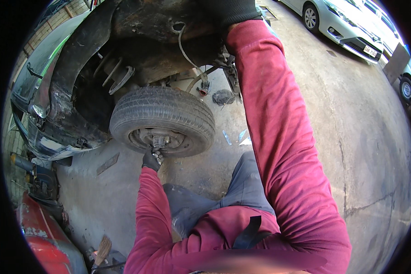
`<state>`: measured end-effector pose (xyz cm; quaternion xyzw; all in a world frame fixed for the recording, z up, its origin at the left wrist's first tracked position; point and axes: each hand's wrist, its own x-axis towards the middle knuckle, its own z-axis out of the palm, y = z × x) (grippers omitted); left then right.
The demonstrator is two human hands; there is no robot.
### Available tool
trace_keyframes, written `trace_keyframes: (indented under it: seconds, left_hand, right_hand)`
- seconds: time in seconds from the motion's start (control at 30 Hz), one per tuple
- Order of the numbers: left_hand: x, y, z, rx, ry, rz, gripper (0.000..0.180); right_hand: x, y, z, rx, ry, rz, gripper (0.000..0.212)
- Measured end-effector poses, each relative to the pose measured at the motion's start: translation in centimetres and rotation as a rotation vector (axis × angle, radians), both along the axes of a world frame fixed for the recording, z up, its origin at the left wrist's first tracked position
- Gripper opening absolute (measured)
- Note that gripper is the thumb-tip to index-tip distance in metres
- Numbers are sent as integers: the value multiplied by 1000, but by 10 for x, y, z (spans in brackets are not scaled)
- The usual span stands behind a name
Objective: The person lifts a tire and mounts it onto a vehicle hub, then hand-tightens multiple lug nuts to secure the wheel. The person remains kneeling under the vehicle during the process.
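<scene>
1. Right sleeve (278, 137), red, runs up to the gloved right hand (230, 11), pressed on the car body (141, 18); grip cannot be told.
2. Left hand (151, 160), gloved, is clenched around a tool at the hub (160, 139).
3. The wheel (162, 119) sits directly above that hand.

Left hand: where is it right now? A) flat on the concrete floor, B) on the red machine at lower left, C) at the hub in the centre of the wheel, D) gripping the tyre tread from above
C: the gloved left hand is at the metal hub in the centre of the wheel, below the tread.
</scene>
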<state>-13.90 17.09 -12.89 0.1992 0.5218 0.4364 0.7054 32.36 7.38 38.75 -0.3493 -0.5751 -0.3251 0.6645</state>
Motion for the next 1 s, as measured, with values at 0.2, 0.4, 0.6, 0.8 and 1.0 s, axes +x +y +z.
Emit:
trace_keyframes:
  seconds: [0.2,0.4,0.6,0.8,1.0]
  left_hand:
    - [6,4,-13,103,4,-38,28]
    - [12,0,-22,77,30,91,28]
    - [17,4,-24,144,-29,87,30]
    - [10,6,-22,93,57,112,36]
    - [14,4,-19,138,-47,72,37]
  right_hand:
    - [2,1,-1,25,-11,-13,27]
    - [2,3,-1,17,2,-1,27]
    - [3,5,-1,9,-8,-12,29]
    - [3,3,-2,15,-1,-11,28]
    - [2,2,-3,36,0,37,28]
